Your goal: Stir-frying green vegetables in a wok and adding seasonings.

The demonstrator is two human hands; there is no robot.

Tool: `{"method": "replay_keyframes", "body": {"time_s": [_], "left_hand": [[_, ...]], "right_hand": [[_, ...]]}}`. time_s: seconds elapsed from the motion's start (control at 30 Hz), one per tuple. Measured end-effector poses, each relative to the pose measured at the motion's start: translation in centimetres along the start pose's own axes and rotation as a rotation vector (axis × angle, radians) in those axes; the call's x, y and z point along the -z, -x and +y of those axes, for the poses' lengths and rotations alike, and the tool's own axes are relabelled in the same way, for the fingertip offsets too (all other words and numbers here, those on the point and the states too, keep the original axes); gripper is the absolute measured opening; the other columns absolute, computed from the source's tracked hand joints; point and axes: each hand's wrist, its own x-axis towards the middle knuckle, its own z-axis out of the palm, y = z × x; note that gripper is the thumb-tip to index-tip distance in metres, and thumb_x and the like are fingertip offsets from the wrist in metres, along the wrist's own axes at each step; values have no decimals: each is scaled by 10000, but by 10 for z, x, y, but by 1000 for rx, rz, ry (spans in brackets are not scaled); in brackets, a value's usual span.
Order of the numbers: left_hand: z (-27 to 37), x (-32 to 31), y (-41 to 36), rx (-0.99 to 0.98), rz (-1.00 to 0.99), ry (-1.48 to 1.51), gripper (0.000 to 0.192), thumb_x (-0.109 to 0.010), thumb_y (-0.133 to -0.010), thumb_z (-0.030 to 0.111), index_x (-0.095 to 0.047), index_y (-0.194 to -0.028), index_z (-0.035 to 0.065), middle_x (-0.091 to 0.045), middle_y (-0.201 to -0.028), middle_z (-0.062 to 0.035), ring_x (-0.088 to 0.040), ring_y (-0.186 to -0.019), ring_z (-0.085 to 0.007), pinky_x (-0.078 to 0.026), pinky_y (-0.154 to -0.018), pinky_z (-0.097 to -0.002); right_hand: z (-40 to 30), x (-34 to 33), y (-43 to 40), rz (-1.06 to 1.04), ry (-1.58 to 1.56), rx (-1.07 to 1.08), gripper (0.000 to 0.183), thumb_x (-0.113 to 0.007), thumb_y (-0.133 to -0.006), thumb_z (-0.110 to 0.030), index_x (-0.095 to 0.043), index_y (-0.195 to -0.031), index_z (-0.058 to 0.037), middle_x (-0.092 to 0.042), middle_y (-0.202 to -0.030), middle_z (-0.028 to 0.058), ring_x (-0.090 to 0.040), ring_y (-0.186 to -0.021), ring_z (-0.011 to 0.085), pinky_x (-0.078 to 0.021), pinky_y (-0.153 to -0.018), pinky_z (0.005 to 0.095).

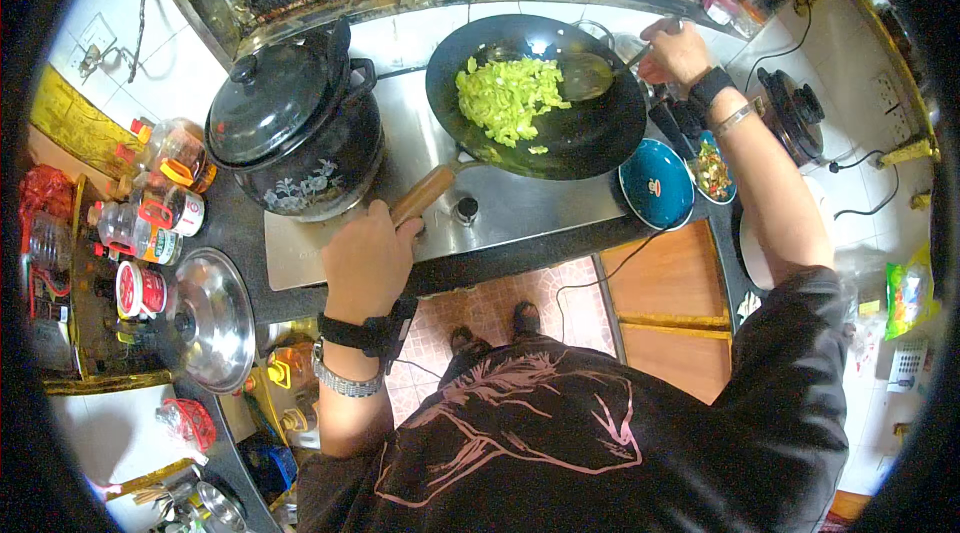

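My left hand (369, 257) is closed around the wooden handle (424, 195) of a black wok (592, 135) on the gas stove. Chopped light green vegetable pieces (511, 98) lie in the wok, mostly on its left side. With my right hand (673, 53) I grip the handle of a metal spatula (589, 77); its blade rests inside the wok, just right of the vegetables. A blue bowl (657, 184) stands at the wok's lower right, beside a smaller dish of chopped mixed ingredients (712, 171).
A lidded black pot (315, 150) stands left of the wok on the steel stovetop (525, 214). Farther left are oil and sauce bottles (176, 150) and a metal lid (212, 319). A small dark lidded cooker (791, 117) stands at the right wall, near hanging cords.
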Motion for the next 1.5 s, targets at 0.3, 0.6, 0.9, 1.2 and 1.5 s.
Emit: {"method": "replay_keyframes", "body": {"time_s": [0.3, 0.6, 0.9, 1.2, 1.5], "left_hand": [[0, -3, -1, 15, 2, -5, 387, -615, -878, 415, -581, -867, 29, -656, -788, -198, -653, -739, -397, -513, -634, -489], [20, 40, 10, -173, 261, 373, 277, -632, -902, 276, -573, -892, 6, -605, -844, -173, -601, -773, -329, -495, -679, -379], [52, 133, 30, -604, 271, 1756, 197, -497, -930, 232, -535, -905, 40, -615, -976, -153, -588, -831, -271, -475, -783, -413], [28, 161, 84, -661, 104, 1946, 181, -460, -953, 215, -499, -894, 49, -608, -962, -127, -580, -729, -217, -445, -647, -355], [48, 174, 117, -619, -104, 2062, 175, -424, -976, 198, -463, -882, 57, -601, -947, -101, -572, -627, -164, -415, -510, -297]], "right_hand": [[-9, -43, 53, -309, 4, 504, 261, -495, -989, -136, -583, -1222, -61, -657, -860, 74, -655, -742, 145, -558, -697, 279], [-22, -50, 124, -343, 726, 923, 294, -539, -771, 16, -580, -1061, -15, -575, -711, 178, -608, -723, 386, -481, -652, 473], [-41, -58, 197, -249, 637, 995, 274, -622, -698, -67, -556, -962, -33, -562, -646, 135, -614, -638, 341, -500, -571, 436], [-33, -64, 170, -6, 551, 783, 332, -549, -766, 25, -609, -1083, -53, -613, -767, 192, -615, -774, 388, -494, -691, 456], [-8, -84, 163, 10, 648, 877, 256, -583, -746, -49, -588, -1002, -66, -600, -720, 161, -620, -726, 352, -507, -641, 451]]}}
